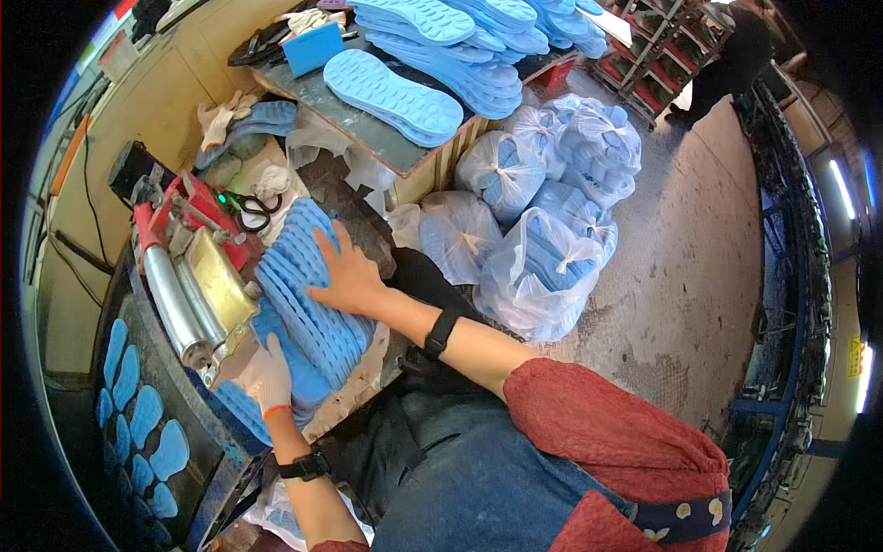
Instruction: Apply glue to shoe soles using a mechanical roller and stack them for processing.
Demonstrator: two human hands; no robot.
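Observation:
My right hand [354, 274], bare, lies with spread fingers on a row of blue insoles [308, 285] stacked on edge on the bench. My left hand [262, 375] wears a white glove with an orange cuff. Its thumb stands apart and its fingers reach toward the metal rollers [175, 304] of a small red machine [207, 216]; the fingertips are hard to make out. Beside the rollers is a yellowish metal tray [221, 281]. More blue insoles [244, 409] lie under and beside the left hand.
Black-handled scissors [256, 213] lie behind the machine. Several loose blue insoles [145, 414] rest on a dark surface at the left. On the far table [405, 156] are piles of insoles. Plastic bags of insoles [543, 267] stand on the floor, and a person [736, 60] is beside a rack [653, 55].

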